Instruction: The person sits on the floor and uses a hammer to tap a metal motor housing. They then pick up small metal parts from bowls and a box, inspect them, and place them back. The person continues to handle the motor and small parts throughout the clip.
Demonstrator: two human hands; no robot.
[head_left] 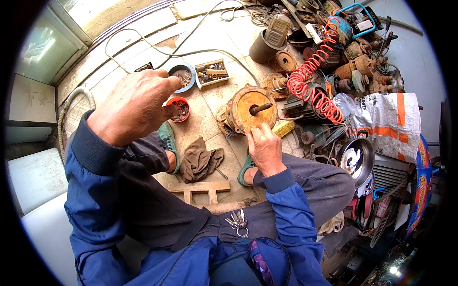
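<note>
An old electric motor, rusty, stands on the floor with its round orange-brown end face tilted up and a shaft jutting from the middle. My right hand grips the near rim of that face, fingers bent and close together. Raised at the left, my left hand has its thumb apart from the bent forefinger, and I see nothing between them. Beyond its fingers are a red bowl of small metal parts, a blue round tray of small pieces and a white box of mixed hardware.
A brown rag and a small wooden frame lie before my lap. Motors, a coiled red hose, a white sack and a metal pan crowd the right. A dark cable crosses the floor.
</note>
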